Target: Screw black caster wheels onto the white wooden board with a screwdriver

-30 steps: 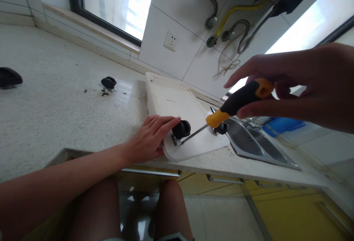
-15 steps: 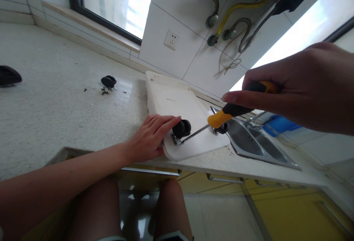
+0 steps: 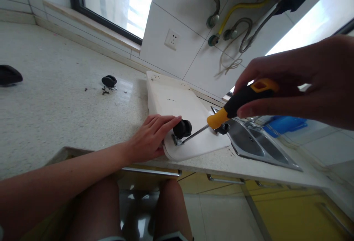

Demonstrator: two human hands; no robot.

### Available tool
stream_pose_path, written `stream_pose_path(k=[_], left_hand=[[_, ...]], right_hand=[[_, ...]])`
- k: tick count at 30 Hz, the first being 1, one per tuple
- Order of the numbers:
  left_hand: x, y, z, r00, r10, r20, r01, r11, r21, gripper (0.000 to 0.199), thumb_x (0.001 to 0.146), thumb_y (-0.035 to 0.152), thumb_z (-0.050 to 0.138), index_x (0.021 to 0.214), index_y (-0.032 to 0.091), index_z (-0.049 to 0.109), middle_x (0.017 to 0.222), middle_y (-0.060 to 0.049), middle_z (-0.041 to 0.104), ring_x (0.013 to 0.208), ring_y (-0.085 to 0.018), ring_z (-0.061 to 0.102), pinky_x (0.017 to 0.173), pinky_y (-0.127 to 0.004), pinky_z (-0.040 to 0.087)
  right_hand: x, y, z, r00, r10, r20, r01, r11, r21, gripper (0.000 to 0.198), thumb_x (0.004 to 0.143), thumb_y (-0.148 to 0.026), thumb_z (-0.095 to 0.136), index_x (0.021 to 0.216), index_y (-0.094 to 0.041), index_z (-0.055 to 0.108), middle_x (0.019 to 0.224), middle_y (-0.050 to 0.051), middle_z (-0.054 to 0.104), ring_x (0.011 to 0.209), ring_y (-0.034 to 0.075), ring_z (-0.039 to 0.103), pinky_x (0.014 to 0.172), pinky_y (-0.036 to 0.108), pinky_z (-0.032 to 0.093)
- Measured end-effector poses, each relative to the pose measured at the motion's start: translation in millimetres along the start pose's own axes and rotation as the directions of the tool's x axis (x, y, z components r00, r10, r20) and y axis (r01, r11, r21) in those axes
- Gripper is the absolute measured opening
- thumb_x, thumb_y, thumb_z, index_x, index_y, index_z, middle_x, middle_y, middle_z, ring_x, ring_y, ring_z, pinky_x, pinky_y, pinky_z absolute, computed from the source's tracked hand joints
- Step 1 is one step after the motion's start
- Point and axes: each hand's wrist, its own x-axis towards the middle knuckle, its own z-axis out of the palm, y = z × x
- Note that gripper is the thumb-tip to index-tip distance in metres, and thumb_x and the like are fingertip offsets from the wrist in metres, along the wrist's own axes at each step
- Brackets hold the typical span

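Note:
A white board [image 3: 177, 100] with rounded corners lies on the counter, a black caster wheel [image 3: 182, 128] standing on its near corner by a metal plate [image 3: 176, 140]. My left hand [image 3: 152, 136] grips the board's left edge, its fingertips against that caster. Between the thumb and fingers of my right hand [image 3: 287, 86] is a yellow-and-black screwdriver [image 3: 238, 102]. The slanting shaft meets the caster's plate; the tip's exact seat is too small to make out. Partly behind the screwdriver, a second black caster [image 3: 222, 128] sits on the board's right side.
A loose black caster [image 3: 109, 81] and several small screws [image 3: 105, 92] lie on the counter [image 3: 55, 115] to the left. Farther left is a black object [image 3: 9, 75]. A steel sink [image 3: 249, 141] adjoins the board on the right, with a blue item [image 3: 287, 124] beyond.
My right hand has loosened and shifted its hold on the screwdriver, the fingers turning so more of the handle shows. The left hand, board and casters stay in place.

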Motion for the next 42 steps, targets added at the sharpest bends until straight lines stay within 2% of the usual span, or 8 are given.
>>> stream_pose_path(k=[4, 9, 13, 18, 23, 28, 37, 42], left_hand=[[0.0, -0.2, 0.5, 1.000, -0.002, -0.012, 0.002, 1.000, -0.002, 0.088, 0.106, 0.024, 0.062, 0.184, 0.021, 0.021, 0.154, -0.020, 0.066, 0.136, -0.036, 0.065, 0.119, -0.050, 0.047], [-0.2, -0.7, 0.7, 1.000, 0.004, -0.009, -0.004, 1.000, 0.003, 0.088, 0.107, 0.025, 0.063, 0.184, 0.020, 0.020, 0.154, -0.021, 0.066, 0.135, -0.036, 0.066, 0.118, -0.050, 0.047], [-0.5, -1.4, 1.3, 1.000, 0.005, -0.018, -0.005, 1.000, 0.005, 0.089, 0.107, 0.027, 0.063, 0.184, 0.022, 0.019, 0.154, -0.021, 0.067, 0.135, -0.036, 0.066, 0.116, -0.051, 0.048], [-0.8, -2.5, 1.9, 1.000, 0.003, -0.012, -0.003, 1.000, -0.002, 0.087, 0.107, 0.027, 0.062, 0.184, 0.019, 0.021, 0.153, -0.021, 0.067, 0.135, -0.036, 0.066, 0.117, -0.051, 0.047], [-0.7, -2.4, 2.0, 1.000, 0.002, -0.013, -0.002, 1.000, -0.006, 0.089, 0.107, 0.028, 0.064, 0.184, 0.019, 0.021, 0.153, -0.021, 0.067, 0.135, -0.036, 0.066, 0.116, -0.052, 0.047], [-1.4, -2.0, 2.8, 1.000, -0.013, -0.007, 0.013, 1.000, -0.025, 0.089, 0.107, 0.030, 0.065, 0.183, 0.021, 0.021, 0.154, -0.021, 0.067, 0.136, -0.036, 0.065, 0.117, -0.054, 0.047], [-1.7, -3.3, 2.9, 1.000, -0.002, -0.009, 0.002, 1.000, -0.020, 0.085, 0.107, 0.030, 0.064, 0.182, 0.018, 0.024, 0.153, -0.021, 0.067, 0.136, -0.036, 0.064, 0.117, -0.053, 0.046], [-0.9, -2.9, 2.5, 1.000, 0.010, -0.004, -0.010, 1.000, -0.016, 0.083, 0.109, 0.031, 0.063, 0.181, 0.016, 0.025, 0.152, -0.021, 0.067, 0.135, -0.035, 0.064, 0.117, -0.050, 0.046]], right_hand=[[2.5, -2.2, 2.3, 0.998, 0.032, -0.045, -0.034, 0.998, -0.050, 0.092, 0.084, -0.112, 0.037, 0.075, -0.031, 0.080, 0.045, -0.001, 0.051, 0.035, 0.013, 0.039, 0.041, 0.035, 0.025], [2.3, -7.9, -2.1, 1.000, 0.020, 0.003, -0.020, 1.000, -0.013, 0.091, 0.072, -0.116, 0.049, 0.106, -0.040, 0.085, 0.058, -0.005, 0.063, 0.041, 0.012, 0.047, 0.044, 0.033, 0.032], [3.6, -8.7, 0.1, 0.998, 0.039, -0.040, -0.042, 0.996, -0.074, 0.099, 0.080, -0.116, 0.030, 0.070, -0.031, 0.080, 0.043, 0.000, 0.047, 0.034, 0.010, 0.033, 0.044, 0.036, 0.024], [5.4, -7.1, 1.7, 0.999, -0.047, -0.015, 0.047, 0.998, -0.036, 0.093, 0.076, -0.116, 0.040, 0.108, -0.042, 0.085, 0.061, -0.003, 0.064, 0.040, 0.013, 0.046, 0.044, 0.034, 0.028], [9.8, -12.4, 1.2, 0.998, 0.060, -0.009, -0.061, 0.994, -0.095, 0.106, 0.075, -0.119, 0.022, 0.069, -0.029, 0.078, 0.046, 0.000, 0.048, 0.035, 0.012, 0.038, 0.043, 0.036, 0.028], [6.9, -14.0, -5.4, 0.996, 0.002, 0.086, -0.009, 0.997, 0.077, 0.087, 0.074, -0.114, 0.053, 0.104, -0.040, 0.086, 0.060, -0.004, 0.062, 0.041, 0.012, 0.047, 0.040, 0.030, 0.033], [1.3, -8.7, -1.5, 0.999, -0.030, 0.024, 0.027, 0.992, 0.124, 0.085, 0.073, -0.113, 0.056, 0.105, -0.042, 0.088, 0.069, -0.003, 0.069, 0.046, 0.012, 0.050, 0.043, 0.031, 0.034], [-9.8, -28.9, -11.9, 0.989, 0.133, 0.072, -0.134, 0.991, 0.006, 0.092, 0.074, -0.117, 0.041, 0.096, -0.039, 0.086, 0.052, -0.006, 0.051, 0.047, 0.012, 0.039, 0.047, 0.034, 0.031]])
